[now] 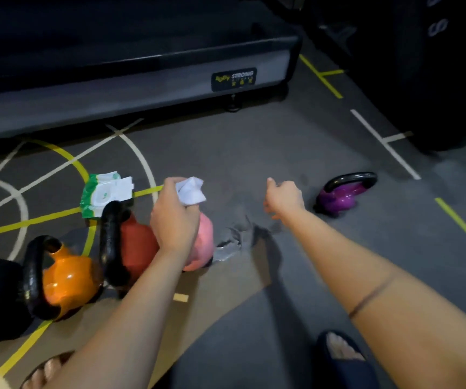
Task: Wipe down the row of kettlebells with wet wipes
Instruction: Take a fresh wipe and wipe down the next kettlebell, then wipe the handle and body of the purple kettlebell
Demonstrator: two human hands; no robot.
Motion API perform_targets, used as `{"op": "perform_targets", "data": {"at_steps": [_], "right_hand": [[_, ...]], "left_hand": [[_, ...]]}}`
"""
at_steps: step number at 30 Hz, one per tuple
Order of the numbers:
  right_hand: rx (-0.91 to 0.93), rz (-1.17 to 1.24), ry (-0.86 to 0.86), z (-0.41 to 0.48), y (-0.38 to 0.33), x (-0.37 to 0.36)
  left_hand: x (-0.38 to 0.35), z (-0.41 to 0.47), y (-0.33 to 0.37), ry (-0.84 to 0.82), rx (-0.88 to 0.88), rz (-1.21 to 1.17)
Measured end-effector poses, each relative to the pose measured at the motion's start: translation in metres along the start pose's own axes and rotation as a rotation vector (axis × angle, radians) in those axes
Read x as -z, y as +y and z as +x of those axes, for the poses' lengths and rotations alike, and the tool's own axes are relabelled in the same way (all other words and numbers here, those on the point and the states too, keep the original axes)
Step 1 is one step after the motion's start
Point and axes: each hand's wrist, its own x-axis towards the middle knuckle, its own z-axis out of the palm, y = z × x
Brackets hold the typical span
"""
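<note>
Left hand (174, 217) gripping one crumpled wipe (191, 190), right hand (283, 197) empty, loosely curled, four coloured kettlebells (69, 279), one wipes pack (104, 193)

Left hand (174, 217) grips wipe (191, 190); right hand (283, 197) reaches forward, loosely curled

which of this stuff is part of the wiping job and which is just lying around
Job: wet wipe in left hand, wipes pack, orange kettlebell, red kettlebell, pink kettlebell, purple kettlebell
Lying about: grey platform, torn floor patch
</note>
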Motion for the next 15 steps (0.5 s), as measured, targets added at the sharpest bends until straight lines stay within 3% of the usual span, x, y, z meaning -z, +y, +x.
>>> {"op": "perform_targets", "data": {"at_steps": [4, 8, 11, 15], "right_hand": [[0.035, -0.168, 0.225, 0.022, 0.045, 0.045], [0.218, -0.397, 0.408, 0.061, 0.083, 0.087], [0.309, -0.732, 0.356, 0.105, 0.098, 0.119], [0.268, -1.024, 0.161, 0.161, 0.103, 0.141]], "left_hand": [[-0.053, -0.018, 0.035, -0.277, -0.189, -0.031], [-0.106, -0.018, 0.064, -0.458, -0.129, -0.034], [-0.136, -0.013, 0.074, -0.5, -0.057, -0.062], [-0.16, -0.002, 0.07, -0.507, -0.018, -0.049]]}}
